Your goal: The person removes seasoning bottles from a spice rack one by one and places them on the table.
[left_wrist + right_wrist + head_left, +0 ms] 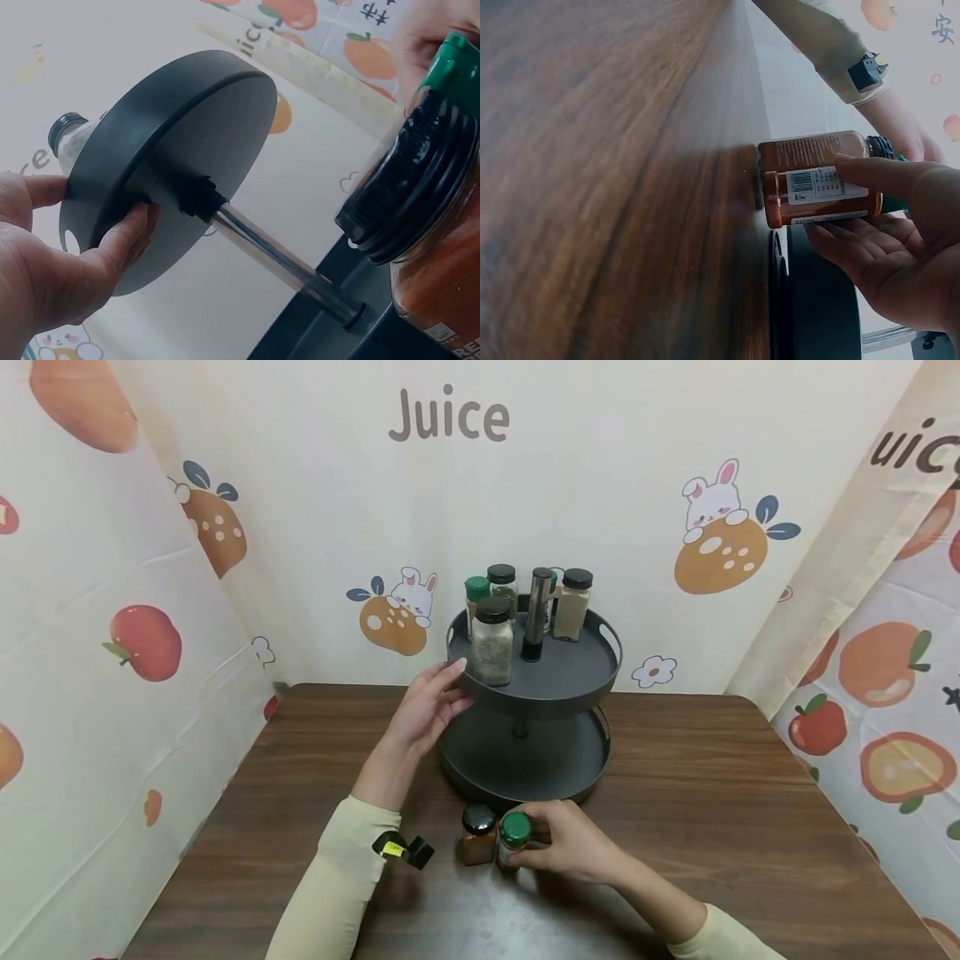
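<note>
My left hand [426, 708] holds the left rim of the upper tier [543, 703] of a dark two-tier tray stand. In the left wrist view the thumb lies along the outer wall and the fingers reach under the tier. With thumb and fingers, my right hand [577, 845] grips a green-capped spice jar [515, 832] just in front of the stand. Close at its left stands a black-capped jar of reddish-brown spice [478, 845]. The right wrist view shows a white barcode label on the gripped jar [821, 186], its base right by the tabletop.
On the upper tier stand several spice jars, among them a large black-capped jar [492, 647], plus a slim dark grinder [536, 614]. The lower tier [525, 764] sits below on the wooden table [697, 793]. Printed curtains [315, 485] surround the table.
</note>
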Demonstrator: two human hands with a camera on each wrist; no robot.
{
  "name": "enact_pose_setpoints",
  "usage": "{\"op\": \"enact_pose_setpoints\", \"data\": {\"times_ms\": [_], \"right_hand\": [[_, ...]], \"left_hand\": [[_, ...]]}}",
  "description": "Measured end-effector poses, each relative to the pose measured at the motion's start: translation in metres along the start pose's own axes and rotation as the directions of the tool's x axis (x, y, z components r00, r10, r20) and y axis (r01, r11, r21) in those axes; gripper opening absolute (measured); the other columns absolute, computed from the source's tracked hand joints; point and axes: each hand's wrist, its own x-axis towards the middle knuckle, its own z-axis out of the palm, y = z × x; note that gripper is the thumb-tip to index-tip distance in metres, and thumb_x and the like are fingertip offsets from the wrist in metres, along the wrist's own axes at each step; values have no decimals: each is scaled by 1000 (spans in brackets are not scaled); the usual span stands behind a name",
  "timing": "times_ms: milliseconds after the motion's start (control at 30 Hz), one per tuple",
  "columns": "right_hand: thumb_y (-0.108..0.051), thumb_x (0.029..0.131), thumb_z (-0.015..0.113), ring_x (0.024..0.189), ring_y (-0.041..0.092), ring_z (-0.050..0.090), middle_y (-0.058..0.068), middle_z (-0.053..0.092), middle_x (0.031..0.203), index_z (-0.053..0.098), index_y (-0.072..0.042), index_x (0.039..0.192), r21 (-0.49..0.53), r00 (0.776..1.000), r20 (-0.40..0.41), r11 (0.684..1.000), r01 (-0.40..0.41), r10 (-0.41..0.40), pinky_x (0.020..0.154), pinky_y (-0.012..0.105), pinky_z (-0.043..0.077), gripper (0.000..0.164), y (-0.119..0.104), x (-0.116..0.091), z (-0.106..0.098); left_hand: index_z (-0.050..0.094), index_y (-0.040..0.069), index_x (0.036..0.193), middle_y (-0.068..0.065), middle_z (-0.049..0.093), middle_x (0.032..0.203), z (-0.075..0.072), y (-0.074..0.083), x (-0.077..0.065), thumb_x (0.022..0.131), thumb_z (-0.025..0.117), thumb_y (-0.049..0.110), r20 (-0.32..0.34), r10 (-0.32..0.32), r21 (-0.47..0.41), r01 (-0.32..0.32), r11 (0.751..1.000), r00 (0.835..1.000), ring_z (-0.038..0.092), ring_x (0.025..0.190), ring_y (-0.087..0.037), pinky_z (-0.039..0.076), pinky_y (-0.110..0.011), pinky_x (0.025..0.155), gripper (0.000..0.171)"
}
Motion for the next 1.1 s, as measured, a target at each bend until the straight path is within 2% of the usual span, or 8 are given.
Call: {"op": "enact_pose_setpoints", "data": {"times_ms": [333,667,867,1100], "right_hand": [[-15,78,83,97,8,68,-5,73,99,69,-18,109,-43,1000,-4,999,27,-27,84,29,60,34,0,0,4],[-13,78,84,97,8,68,-5,73,99,69,-18,110,-38,1000,1,999,13,-13,84,29,60,35,0,0,4],[-11,78,83,99,9,68,-4,73,102,69,-14,113,-14,1000,9,1000,18,-18,86,29,59,38,-3,-1,2],[-19,78,84,102,10,66,-4,73,106,68,-17,119,9,998,-5,998,-55,55,90,31,57,44,-14,-2,-6]], "left_hand": [[29,-6,146,-18,50,127,-1,-2,1,102,54,20,-10,-8,-14,8,1000,1000,59,109,-25,45,-42,100,57],[28,-6,146,-18,50,128,0,-1,0,102,54,19,-5,-6,-17,6,1000,1000,59,108,-24,45,-42,100,57],[28,-5,147,-18,49,128,1,1,-1,102,53,20,-3,-3,-3,3,1000,1000,59,108,-24,45,-42,100,57],[28,-6,147,-18,48,129,1,1,-1,102,53,20,-5,-3,2,3,1000,1000,59,109,-25,44,-42,101,57]]}}
